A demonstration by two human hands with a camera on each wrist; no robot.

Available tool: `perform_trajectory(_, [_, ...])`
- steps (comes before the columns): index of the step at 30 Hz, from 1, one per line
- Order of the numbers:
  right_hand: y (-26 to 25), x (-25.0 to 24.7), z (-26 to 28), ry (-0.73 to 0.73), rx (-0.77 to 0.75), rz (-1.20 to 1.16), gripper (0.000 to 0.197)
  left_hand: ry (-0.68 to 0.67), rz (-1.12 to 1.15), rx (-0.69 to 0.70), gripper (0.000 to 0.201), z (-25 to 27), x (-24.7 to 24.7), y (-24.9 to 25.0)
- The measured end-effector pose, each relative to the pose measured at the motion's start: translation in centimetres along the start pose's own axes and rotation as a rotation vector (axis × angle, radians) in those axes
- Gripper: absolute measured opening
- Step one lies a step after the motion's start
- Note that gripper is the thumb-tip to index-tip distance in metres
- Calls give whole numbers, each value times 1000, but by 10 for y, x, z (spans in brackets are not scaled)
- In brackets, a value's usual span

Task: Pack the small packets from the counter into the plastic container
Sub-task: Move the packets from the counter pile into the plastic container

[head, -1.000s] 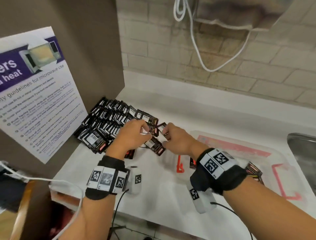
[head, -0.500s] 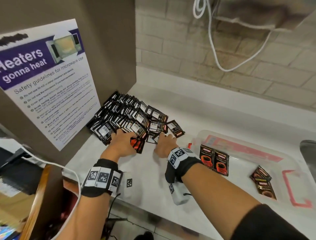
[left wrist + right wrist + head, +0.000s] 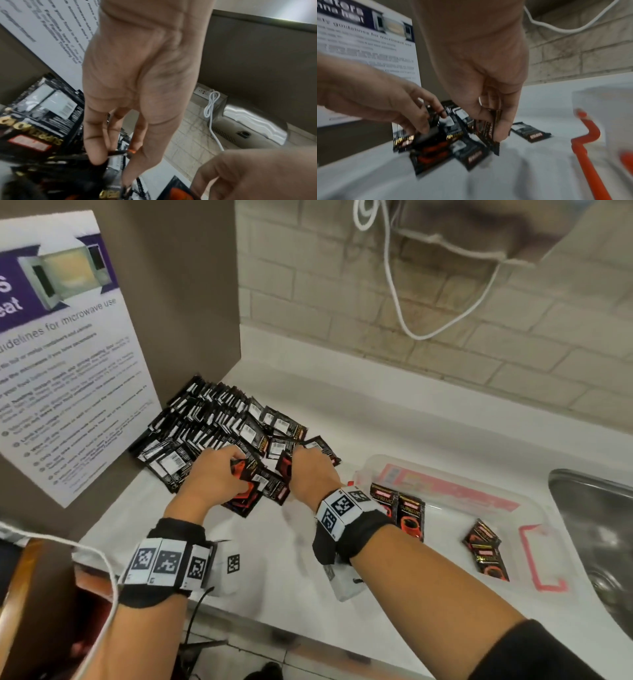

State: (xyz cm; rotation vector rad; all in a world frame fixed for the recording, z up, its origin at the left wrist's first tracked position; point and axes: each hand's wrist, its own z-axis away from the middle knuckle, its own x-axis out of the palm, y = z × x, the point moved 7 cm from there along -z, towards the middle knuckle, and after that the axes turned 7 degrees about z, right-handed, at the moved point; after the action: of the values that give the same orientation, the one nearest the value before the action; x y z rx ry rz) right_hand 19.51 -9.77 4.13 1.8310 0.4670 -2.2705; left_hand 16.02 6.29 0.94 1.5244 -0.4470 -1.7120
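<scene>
A heap of small black coffee packets (image 3: 205,426) covers the white counter (image 3: 274,570) by the brown wall. My left hand (image 3: 219,470) is at the heap's near edge and pinches a few packets (image 3: 113,155) between fingers and thumb. Close beside it, my right hand (image 3: 310,470) grips a small stack of packets (image 3: 488,128) lifted off the counter. The clear plastic container (image 3: 534,518) with red clips stands to the right and holds several packets (image 3: 409,515) lying face up.
A paper poster (image 3: 65,364) hangs on the brown side wall at the left. A steel sink (image 3: 596,529) lies right of the container. A white cable (image 3: 411,313) hangs on the brick wall, under a steel dispenser (image 3: 486,231).
Both hands reached into the heap's near edge and closed on packets. The right hand, earlier low on the counter, now holds a small stack lifted up.
</scene>
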Motion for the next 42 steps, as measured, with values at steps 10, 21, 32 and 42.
perform_trajectory(10, [144,-68,41,42,301,-609,17,9,-21,49,39,-2,14,38])
perform_trajectory(21, [254,-2,105,-204,504,-890,33,156,-15,176,33,-3,-11,78])
perform_trajectory(32, [260,31,92,-283,600,-865,29,-180,213,566,27,42,46,173])
perform_trajectory(42, [266,41,77,-224,555,-828,32,-523,-237,765,23,95,154,206])
